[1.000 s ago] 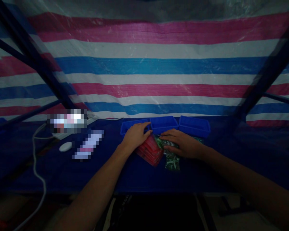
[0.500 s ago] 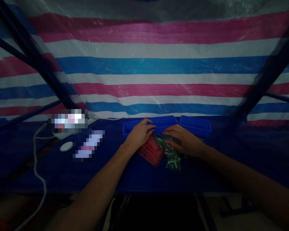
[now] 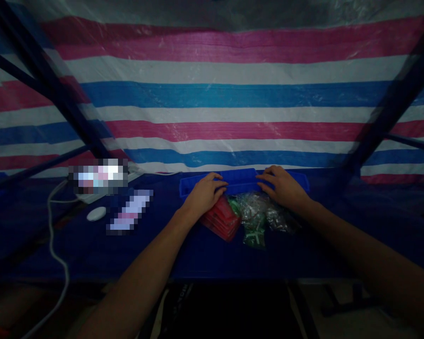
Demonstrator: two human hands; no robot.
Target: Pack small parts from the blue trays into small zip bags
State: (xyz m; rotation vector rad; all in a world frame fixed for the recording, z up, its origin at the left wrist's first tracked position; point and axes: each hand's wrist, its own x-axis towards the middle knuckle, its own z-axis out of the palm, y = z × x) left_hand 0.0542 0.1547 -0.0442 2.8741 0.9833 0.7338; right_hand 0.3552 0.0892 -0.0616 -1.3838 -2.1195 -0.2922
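Three blue trays stand in a row at the back of a dark blue table point(image 3: 198, 254). My left hand point(image 3: 205, 194) rests with curled fingers on the front rim of the left tray point(image 3: 189, 184), just above a stack of red packets point(image 3: 222, 219). The front edge of the right tray point(image 3: 302, 181) is under my right hand point(image 3: 282, 186), fingers bent over it. The middle tray point(image 3: 240, 180) lies between my hands. Green and clear plastic packets point(image 3: 256, 221) lie in front of the trays, below my right hand. What either hand grips is too dark to make out.
A striped pink, white and blue tarp point(image 3: 215, 94) hangs behind the table. Dark metal frame bars point(image 3: 53, 89) slant at left and right. A white round object point(image 3: 96, 214) and a white cable point(image 3: 54, 254) lie at the left, beside two blurred-out items.
My right hand has lifted off the green packets and moved back and to the right, onto the right tray. My left hand has shifted slightly back, toward the left tray's rim.
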